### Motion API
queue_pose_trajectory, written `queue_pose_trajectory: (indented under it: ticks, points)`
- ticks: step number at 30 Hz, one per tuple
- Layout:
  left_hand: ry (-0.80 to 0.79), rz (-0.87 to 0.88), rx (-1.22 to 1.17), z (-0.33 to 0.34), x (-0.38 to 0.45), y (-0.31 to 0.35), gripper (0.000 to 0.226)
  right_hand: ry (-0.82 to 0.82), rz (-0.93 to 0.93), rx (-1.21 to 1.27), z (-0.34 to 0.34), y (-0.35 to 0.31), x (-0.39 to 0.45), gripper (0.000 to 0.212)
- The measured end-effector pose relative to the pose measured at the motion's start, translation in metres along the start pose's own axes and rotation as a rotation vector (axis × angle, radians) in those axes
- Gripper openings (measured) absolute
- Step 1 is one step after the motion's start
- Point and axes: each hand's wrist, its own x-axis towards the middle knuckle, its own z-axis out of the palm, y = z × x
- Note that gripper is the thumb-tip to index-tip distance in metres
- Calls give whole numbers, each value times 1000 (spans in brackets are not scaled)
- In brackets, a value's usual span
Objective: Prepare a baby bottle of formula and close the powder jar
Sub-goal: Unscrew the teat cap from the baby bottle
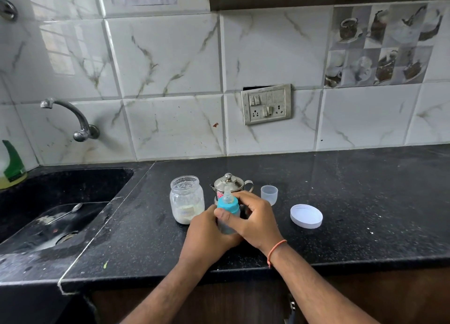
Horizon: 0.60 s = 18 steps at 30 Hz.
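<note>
A baby bottle (228, 205) with a blue collar and clear teat stands upright on the black counter (353, 202). My left hand (208, 233) grips its lower body. My right hand (253, 217) curls round the blue collar from the right, thumb in front. Left of the bottle stands the open clear powder jar (186, 199) with white powder at its bottom. Its white lid (306, 216) lies on the counter to the right. A small clear bottle cap (269, 194) stands behind my right hand.
A small steel kettle (229, 183) stands right behind the bottle. A black sink (60, 216) with a spoon (65, 213) in it lies to the left, under a wall tap (73, 119). A green-labelled bottle (11, 165) stands at the far left.
</note>
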Motion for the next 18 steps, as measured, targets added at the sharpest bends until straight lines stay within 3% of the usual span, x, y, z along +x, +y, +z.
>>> queue_pose_trajectory:
  ticks: [4,9,16,18]
  points:
    - [-42,-8,10,-2,-1,3,29,-12,53,99,-4,-1,1,26]
    - [-146,-14,-50,-6,3,0,31,-40,94,136,-8,-2,2,31]
    - [-451,-3,-145,-24,17,-11,30,-167,156,295,-12,-4,2,30]
    - [-428,39,-136,-21,15,-14,28,-170,148,297,-11,-4,1,31]
